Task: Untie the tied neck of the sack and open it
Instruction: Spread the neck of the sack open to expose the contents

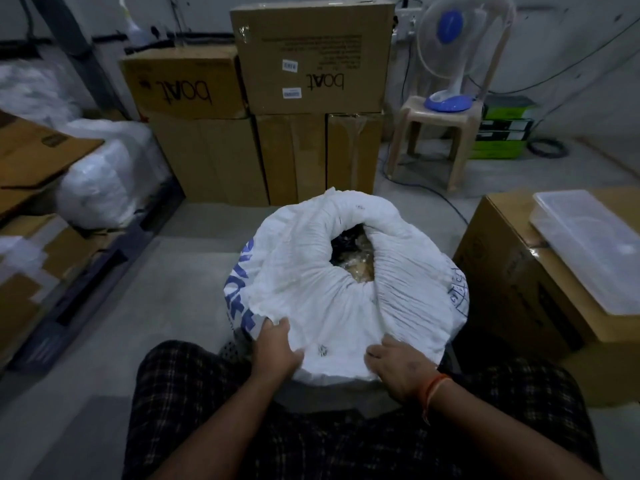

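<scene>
Bare floor point(166, 271) left of sack point(311, 289); carton point(519, 282) seemingly close right.

Bare forearms, no sleeves in view. Orange thread band point(434, 388) tied round the right wrist, loose end trailing. Dark checked trousers point(194, 393) with thin pale lines over both legs.

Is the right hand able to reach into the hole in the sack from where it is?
Probably yes. The right hand rests on the sack at its near edge, and the hole lies open just beyond it, with only folded cloth between them.
</scene>
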`<control>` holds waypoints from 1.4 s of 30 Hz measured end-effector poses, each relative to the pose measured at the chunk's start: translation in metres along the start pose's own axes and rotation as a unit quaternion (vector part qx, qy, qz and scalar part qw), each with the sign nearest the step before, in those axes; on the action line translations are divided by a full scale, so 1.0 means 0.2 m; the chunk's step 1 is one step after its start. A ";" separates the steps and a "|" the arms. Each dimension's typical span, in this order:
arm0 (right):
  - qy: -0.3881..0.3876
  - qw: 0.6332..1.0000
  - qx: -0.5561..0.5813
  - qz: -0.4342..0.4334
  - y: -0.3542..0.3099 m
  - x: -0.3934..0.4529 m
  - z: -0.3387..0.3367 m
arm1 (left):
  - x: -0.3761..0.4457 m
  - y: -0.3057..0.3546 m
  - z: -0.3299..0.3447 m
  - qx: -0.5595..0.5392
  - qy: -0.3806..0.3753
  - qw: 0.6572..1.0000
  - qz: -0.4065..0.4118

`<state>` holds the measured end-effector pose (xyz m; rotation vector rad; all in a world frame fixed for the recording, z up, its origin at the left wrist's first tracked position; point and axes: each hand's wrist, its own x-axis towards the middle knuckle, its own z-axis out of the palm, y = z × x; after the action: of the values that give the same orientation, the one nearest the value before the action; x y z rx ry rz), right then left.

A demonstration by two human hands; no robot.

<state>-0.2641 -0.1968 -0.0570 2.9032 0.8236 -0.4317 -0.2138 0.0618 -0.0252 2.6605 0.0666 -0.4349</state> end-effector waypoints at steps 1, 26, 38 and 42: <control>-0.013 1.000 0.011 0.002 0.00 -0.03 0.00 | -0.03 -0.01 0.03 0.012 -0.015 1.000 -0.002; 0.341 0.770 0.464 0.276 0.73 0.13 -0.33 | 0.64 -0.03 -0.29 -0.243 0.133 0.961 0.023; 0.190 0.725 0.532 0.393 1.12 0.22 0.14 | 0.91 0.02 -0.24 -0.209 -0.051 0.976 0.040; 0.225 0.669 0.582 0.403 0.98 0.20 -0.07 | 0.93 0.03 -0.22 -0.218 -0.055 0.972 0.064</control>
<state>-0.1235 -0.3411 -0.0523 4.0214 -1.3741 -0.0949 -0.0239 0.0705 -0.0434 2.1916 -0.0397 -0.4650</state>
